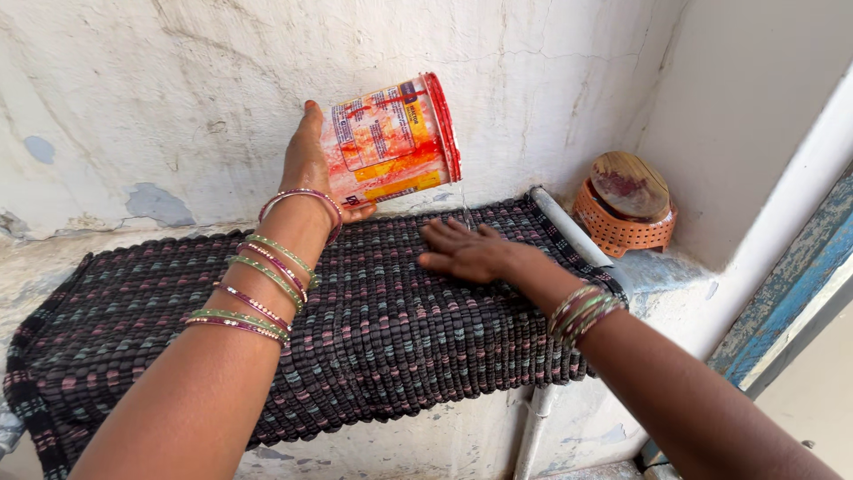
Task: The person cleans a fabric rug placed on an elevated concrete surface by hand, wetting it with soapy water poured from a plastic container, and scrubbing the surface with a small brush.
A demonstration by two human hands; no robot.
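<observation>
My left hand [306, 164] holds a clear plastic jar [391, 140] with a red rim and an orange-and-white label, tilted on its side above a dark woven mat [355, 329]. A thin stream of water [464, 204] falls from the jar's mouth onto the mat. My right hand [466, 252] lies flat, fingers spread, on the mat just below the stream. The mat is black with pink and grey flecks and drapes over a white ledge. Both wrists carry several pink and green bangles.
An orange plastic basket [613, 227] with a round wooden lid [629, 185] stands in the corner at the right. A white pipe [569, 233] runs along the mat's right edge. A cracked white wall [178, 98] rises behind; a blue frame [791, 293] is at far right.
</observation>
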